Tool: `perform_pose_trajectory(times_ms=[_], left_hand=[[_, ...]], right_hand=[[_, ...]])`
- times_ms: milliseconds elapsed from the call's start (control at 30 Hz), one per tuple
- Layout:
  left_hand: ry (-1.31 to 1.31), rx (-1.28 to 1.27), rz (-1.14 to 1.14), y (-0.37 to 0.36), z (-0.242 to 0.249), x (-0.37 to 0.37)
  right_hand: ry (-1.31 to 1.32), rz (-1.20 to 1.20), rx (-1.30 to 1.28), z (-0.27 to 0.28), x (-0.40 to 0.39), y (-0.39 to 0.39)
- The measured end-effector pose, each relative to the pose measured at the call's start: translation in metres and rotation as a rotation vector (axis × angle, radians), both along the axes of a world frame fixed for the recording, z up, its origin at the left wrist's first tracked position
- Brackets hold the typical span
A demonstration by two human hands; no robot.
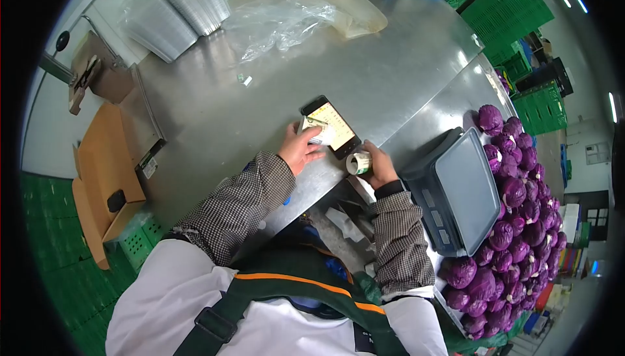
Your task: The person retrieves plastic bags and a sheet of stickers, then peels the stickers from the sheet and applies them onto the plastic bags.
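Observation:
Near the front edge of the steel table, my left hand (301,150) is closed on a white paper roll (320,136) with print on it, its thumb on top. A second roll, a label roll (358,162) with green print and an open core facing up, is held in my right hand (381,167). Between and just beyond my hands, a phone (343,145) lies screen up on the table, its screen lit yellowish. The left-hand roll covers part of the phone's screen.
A grey lidded bin (463,193) stands at right beside a heap of red cabbages (514,226). Stacked clear trays (176,14) and plastic film (286,27) lie at the back of the steel table (215,108). An open cardboard box (111,160) and green crates (55,245) are at left.

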State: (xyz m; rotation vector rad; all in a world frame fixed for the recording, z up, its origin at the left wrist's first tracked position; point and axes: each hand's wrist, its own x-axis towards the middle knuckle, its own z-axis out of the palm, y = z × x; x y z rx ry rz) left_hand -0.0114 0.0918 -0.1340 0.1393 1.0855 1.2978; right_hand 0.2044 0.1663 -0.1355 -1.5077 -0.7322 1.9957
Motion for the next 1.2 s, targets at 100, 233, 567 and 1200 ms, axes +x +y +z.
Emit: perform_pose_trajectory(times_ms=[100,233,567,1200], left_hand=[[-0.078,0.071,-0.009,-0.007,0.003,-0.006],[-0.211,0.210,-0.071,-0.034,0.030,-0.016],[-0.567,0.242,-0.187,-0.078,0.047,-0.001],[-0.279,-0.029,-1.129,-0.214,0.060,0.340]], right_hand=[[-0.040,-0.085,0.089,0.014,0.001,-0.006],[0.114,-0.034,-0.001,0.027,0.007,-0.036],[0.438,0.049,0.034,0.049,0.033,-0.117],[-0.031,0.082,0.494,0.023,0.333,-0.473]])
